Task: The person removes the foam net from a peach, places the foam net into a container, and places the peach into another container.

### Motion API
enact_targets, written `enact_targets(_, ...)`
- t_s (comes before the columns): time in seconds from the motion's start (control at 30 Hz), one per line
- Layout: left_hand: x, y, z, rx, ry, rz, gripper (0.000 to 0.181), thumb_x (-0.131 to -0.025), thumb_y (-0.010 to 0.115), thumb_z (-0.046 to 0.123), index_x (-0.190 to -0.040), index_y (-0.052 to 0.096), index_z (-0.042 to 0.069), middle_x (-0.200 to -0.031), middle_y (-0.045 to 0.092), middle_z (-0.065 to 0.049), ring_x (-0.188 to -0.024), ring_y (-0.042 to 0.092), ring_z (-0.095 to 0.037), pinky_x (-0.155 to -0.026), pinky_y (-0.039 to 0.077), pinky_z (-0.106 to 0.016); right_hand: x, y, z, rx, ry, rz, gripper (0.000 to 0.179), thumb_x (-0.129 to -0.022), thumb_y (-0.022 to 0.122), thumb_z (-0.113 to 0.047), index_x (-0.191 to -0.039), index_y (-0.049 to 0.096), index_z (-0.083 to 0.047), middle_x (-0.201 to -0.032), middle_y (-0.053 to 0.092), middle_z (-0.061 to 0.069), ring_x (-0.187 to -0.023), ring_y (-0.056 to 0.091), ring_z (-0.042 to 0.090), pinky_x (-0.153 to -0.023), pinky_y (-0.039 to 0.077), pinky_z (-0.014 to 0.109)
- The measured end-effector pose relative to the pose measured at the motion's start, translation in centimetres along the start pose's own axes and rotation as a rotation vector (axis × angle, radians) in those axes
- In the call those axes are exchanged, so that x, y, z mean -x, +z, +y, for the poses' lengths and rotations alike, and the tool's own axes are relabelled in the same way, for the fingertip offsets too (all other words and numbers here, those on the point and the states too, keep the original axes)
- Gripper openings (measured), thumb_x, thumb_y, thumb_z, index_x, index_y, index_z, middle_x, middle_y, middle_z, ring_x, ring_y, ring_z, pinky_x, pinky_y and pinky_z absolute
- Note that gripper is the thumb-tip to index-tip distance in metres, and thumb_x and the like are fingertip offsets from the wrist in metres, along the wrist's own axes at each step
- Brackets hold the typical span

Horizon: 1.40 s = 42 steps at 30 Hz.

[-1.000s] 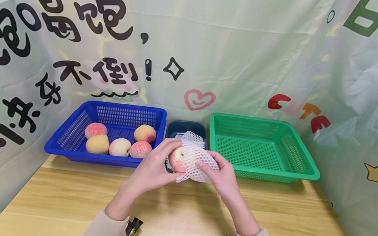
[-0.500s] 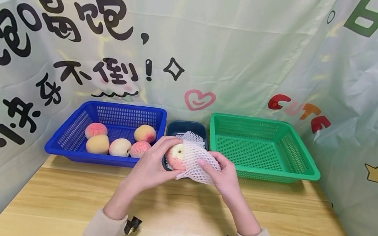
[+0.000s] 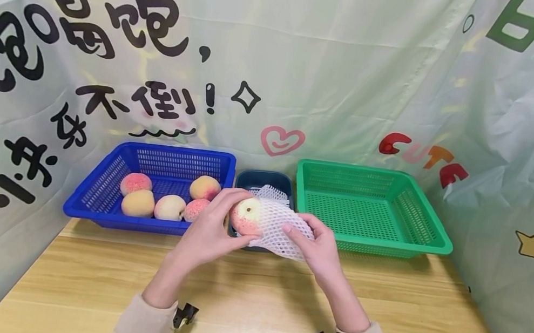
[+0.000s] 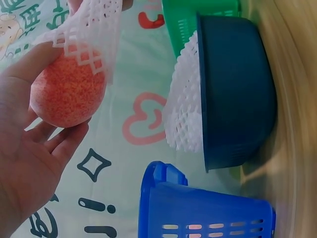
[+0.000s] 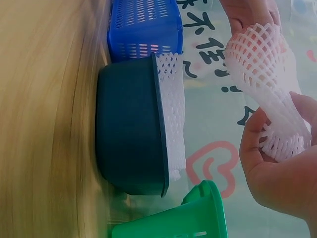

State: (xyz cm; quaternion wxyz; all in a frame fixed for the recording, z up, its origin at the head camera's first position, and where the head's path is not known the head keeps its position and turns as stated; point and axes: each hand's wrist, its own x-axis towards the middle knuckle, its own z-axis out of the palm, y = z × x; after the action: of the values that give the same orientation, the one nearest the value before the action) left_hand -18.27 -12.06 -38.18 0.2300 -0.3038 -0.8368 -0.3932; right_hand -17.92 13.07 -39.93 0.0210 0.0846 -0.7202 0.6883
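My left hand (image 3: 208, 233) grips a pink and cream peach (image 3: 243, 217), thumb below and fingers over the top. A white foam net sleeve (image 3: 280, 227) covers the peach's right side; in the left wrist view its open edge lies over part of the red peach (image 4: 69, 91). My right hand (image 3: 319, 248) pinches the sleeve's narrow end, which is bunched between thumb and fingers in the right wrist view (image 5: 282, 144). Both hands are above the table, in front of a dark teal bin (image 3: 258, 179) with more foam nets (image 3: 272, 193) in it.
At the left stands a blue basket (image 3: 96, 213) with several peaches (image 3: 138, 203) in it. A green basket (image 3: 366, 245) stands to the right of the bin. The wooden table (image 3: 252, 306) lies in front, and a printed curtain (image 3: 353, 89) hangs behind.
My left hand has shifted a little to the left with the peach. More of the peach shows outside the net, and the sleeve is stretched longer. My right hand has hardly moved.
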Motion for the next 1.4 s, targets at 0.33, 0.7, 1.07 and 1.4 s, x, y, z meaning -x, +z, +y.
enact_targets(0.33, 0.1, -1.1, -1.8, 0.02, -0.042, 0.094, 0.08, -0.073, 0.097, 0.022, -0.141, 0.057, 0.008, -0.143, 0.056, -0.007, -0.133, 0.055, -0.024, -0.107, 0.049, -0.044, -1.0, 0.5, 0.6, -0.038, 0.001, 0.079, 0.029, -0.095, 0.077, -0.016, -0.119, 0.068, 0.0, -0.103, 0.073, 0.006, -0.088, 0.073, 0.018, -0.077, 0.062, 0.034)
enact_targets(0.7, 0.1, -3.9, -6.5, -0.036, -0.061, 0.312, 0.084, -0.068, 0.098, 0.011, -0.137, 0.052, 0.001, -0.137, 0.053, -0.017, -0.127, 0.052, -0.028, -0.099, 0.047, -0.031, -3.1, 1.6, 1.3, -0.12, 0.002, 0.262, 0.022, -0.098, 0.063, -0.008, -0.119, 0.068, -0.002, -0.103, 0.071, -0.002, -0.091, 0.067, 0.012, -0.079, 0.057, 0.025)
enact_targets(1.07, 0.5, -7.0, -11.4, -0.162, -0.32, 0.403, 0.076, -0.076, 0.094, 0.019, -0.14, 0.056, 0.001, -0.137, 0.058, -0.021, -0.124, 0.048, -0.041, -0.101, 0.039, -0.056, -7.6, 4.3, 1.4, -0.02, -0.029, 0.163, 0.041, -0.101, 0.064, -0.006, -0.141, 0.058, -0.001, -0.137, 0.064, 0.018, -0.113, 0.062, 0.016, -0.093, 0.051, 0.023)
enact_targets(1.4, 0.8, -8.4, -14.2, -0.274, -0.651, 0.279, 0.075, -0.088, 0.08, 0.027, -0.148, 0.046, -0.003, -0.141, 0.054, -0.028, -0.132, 0.046, -0.047, -0.11, 0.034, -0.062, -10.5, 5.3, 3.0, 0.22, -0.114, 0.167, 0.041, -0.098, 0.058, 0.005, -0.134, 0.039, 0.0, -0.13, 0.057, 0.025, -0.118, 0.058, 0.037, -0.101, 0.045, 0.047)
